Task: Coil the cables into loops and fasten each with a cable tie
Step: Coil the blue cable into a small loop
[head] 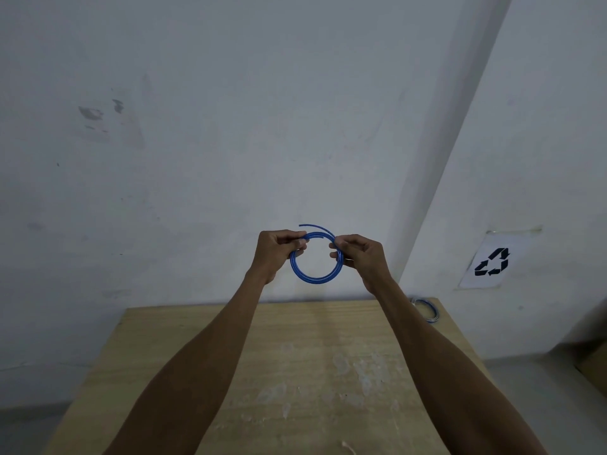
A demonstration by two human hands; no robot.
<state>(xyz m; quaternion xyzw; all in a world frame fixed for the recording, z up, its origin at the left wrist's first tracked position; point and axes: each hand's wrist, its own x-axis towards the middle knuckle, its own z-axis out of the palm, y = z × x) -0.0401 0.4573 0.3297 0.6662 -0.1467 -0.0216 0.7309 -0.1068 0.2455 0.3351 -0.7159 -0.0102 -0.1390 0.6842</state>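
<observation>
- I see the blue cable (311,280) wound into a round coil of several turns. It is held up in the air in front of the wall (230,126), above the far edge of the wooden tabletop (295,356).
- My left grip (277,249) is clamped on the coil's upper left side, thumb and fingers pinching the turns together.
- My right grip (359,254) is clamped on the coil's upper right side, fingers curled round the strands.
- The cable's loose end (312,225) arcs free over the top of the coil, between the two grips and just apart from the other turns.
- A second coil (427,311), blue with pale strands, lies at the tabletop's far right corner, well apart from both grips. I cannot tell whether it is tied.
- A paper sheet (491,262) with a black recycling sign is stuck to the wall on the right.
</observation>
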